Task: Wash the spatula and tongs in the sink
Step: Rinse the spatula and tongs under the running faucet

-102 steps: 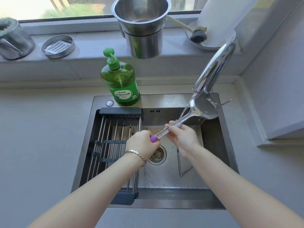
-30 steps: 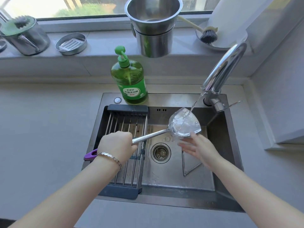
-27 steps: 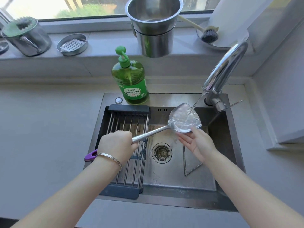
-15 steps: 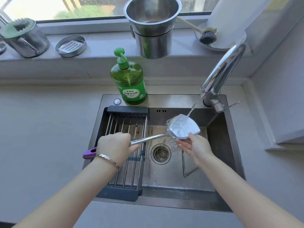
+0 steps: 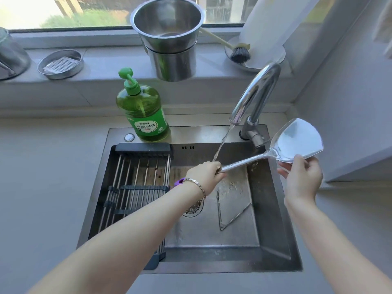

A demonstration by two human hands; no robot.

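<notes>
A steel spatula (image 5: 297,141) with a purple handle end reaches across the sink (image 5: 273,209) toward the right rim. My left hand (image 5: 204,174) grips its shaft under the running water from the faucet (image 5: 257,92). My right hand (image 5: 301,177) pinches the lower edge of the blade, which sits out past the faucet base. Metal tongs (image 5: 230,215) lie spread open on the sink floor, right of the drain (image 5: 192,207).
A black roll-up drying rack (image 5: 135,183) covers the sink's left half. A green dish-soap bottle (image 5: 142,111) stands on the back rim. On the windowsill sit stacked steel pots (image 5: 169,39), a dish brush (image 5: 238,53) and a small steel tin (image 5: 61,64).
The spatula has swung to the right: its blade left the water stream and now sits past the faucet. My left hand moved right under the water. My right hand followed the blade and pinches it.
</notes>
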